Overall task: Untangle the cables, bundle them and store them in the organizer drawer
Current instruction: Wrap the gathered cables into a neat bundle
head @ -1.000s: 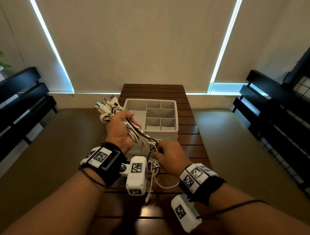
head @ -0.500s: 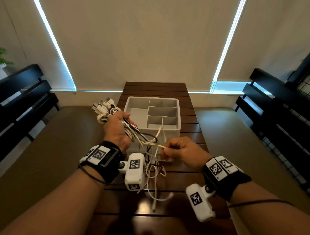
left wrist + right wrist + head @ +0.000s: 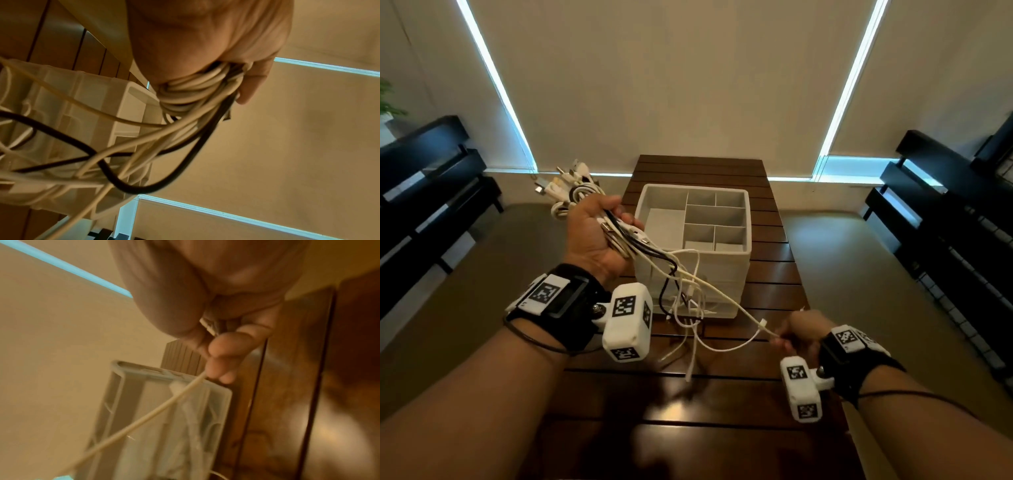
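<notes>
My left hand (image 3: 599,233) is raised left of the white organizer (image 3: 743,255) and grips a bundle of white and black cables (image 3: 619,236), plug ends (image 3: 561,185) sticking out past it. In the left wrist view the coiled cables (image 3: 193,91) are wrapped in my curled fingers (image 3: 252,84). Loose strands hang tangled (image 3: 685,301) in front of the organizer. My right hand (image 3: 796,334) pinches one white cable (image 3: 726,296) and holds it taut to the lower right. The right wrist view shows the white cable (image 3: 160,407) running from my fingers (image 3: 224,353).
The organizer has open compartments on top (image 3: 719,216) and drawers below, and stands mid-way along a dark slatted wooden table (image 3: 722,411). Black benches (image 3: 431,192) (image 3: 945,212) line both sides of the room. Blinds cover the windows behind.
My right hand has pulled one white cable out of the tangle, moving right and toward me. My left hand has lifted and turned palm up with the bundle.
</notes>
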Demonstrator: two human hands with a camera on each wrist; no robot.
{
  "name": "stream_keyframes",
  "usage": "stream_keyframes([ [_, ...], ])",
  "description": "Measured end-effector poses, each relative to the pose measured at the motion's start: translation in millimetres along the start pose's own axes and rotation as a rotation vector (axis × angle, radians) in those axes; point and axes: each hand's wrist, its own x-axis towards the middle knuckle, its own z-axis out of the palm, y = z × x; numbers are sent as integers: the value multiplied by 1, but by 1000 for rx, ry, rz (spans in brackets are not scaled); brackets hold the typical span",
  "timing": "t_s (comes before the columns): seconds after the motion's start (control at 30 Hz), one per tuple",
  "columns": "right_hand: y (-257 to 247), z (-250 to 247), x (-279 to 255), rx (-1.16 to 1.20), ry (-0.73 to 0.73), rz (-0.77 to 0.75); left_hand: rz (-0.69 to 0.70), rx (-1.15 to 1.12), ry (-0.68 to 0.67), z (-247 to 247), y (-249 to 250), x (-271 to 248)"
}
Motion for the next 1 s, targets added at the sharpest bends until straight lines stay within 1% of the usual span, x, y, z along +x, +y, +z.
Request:
stream_keyframes([
  [0.07, 4, 4, 1, -164, 26, -31, 8, 27, -17, 3, -2, -1],
  [0.1, 2, 10, -1, -216, 55, -89, 7, 53, -25, 5, -6, -2],
  [0.13, -2, 16, -3, -275, 114, -181, 5, 84, -31, 6, -12, -3],
  [0.17, -8, 23, -7, -349, 205, -302, 1, 120, -38, 7, -18, -3],
  [0.2, -15, 28, -16, -385, 284, -483, -3, 159, -45, 8, -25, -4],
  [0.23, -23, 33, -32, -394, 310, -703, -7, 197, -53, 9, -31, -5],
  [0.27, -31, 38, -49, -384, 252, -912, -15, 231, -64, 10, -38, -7],
  [0.3, -38, 44, -66, -352, 112, -1052, -26, 259, -80, 11, -44, -9],
  [0.33, -43, 50, -79, -321, -87, -1095, -36, 284, -97, 12, -49, -11],
  [0.37, -47, 56, -87, -307, -292, -1067, -42, 310, -111, 13, -53, -13],
  [0.4, -49, 61, -89, -323, -444, -1035, -46, 337, -122, 15, -56, -15],
  [0.43, -51, 63, -88, -376, -533, -1004, -50, 357, -133, 16, -56, -16],
  [0.47, -53, 63, -89, -440, -572, -979, -51, 366, -136, 15, -55, -17],
  [0.5, -53, 60, -86, -495, -536, -965, -52, 367, -131, 15, -53, -17],
  [0.53, -55, 56, -81, -536, -430, -987, -46, 373, -116, 13, -50, -15],
  [0.6, -58, 43, -66, -570, -145, -1026, -15, 383, -84, 9, -42, -12],
  [0.63, -57, 37, -58, -570, -57, -996, 1, 380, -72, 7, -39, -10],
  [0.67, -56, 32, -52, -612, 4, -946, 14, 375, -61, 5, -36, -8],
  [0.73, -54, 24, -48, -802, 102, -870, 39, 383, -49, 3, -32, -5],
  [0.77, -52, 21, -50, -852, 136, -890, 54, 393, -45, 2, -32, -3],
  [0.8, -50, 19, -53, -830, 129, -958, 67, 404, -43, 2, -31, -2],
  [0.83, -49, 18, -58, -732, 51, -1045, 77, 415, -43, 1, -32, -1],
  [0.87, -49, 19, -67, -617, -94, -1101, 82, 422, -47, 2, -33, 0],
  [0.9, -48, 22, -74, -555, -257, -1107, 83, 426, -54, 2, -34, 0],
  [0.93, -46, 27, -79, -583, -365, -1080, 84, 433, -62, 4, -36, -1],
  [0.97, -45, 33, -82, -704, -408, -1071, 87, 445, -66, 6, -37, -2],
  [1.0, -43, 39, -79, -886, -388, -1089, 90, 460, -66, 8, -37, -3],
])
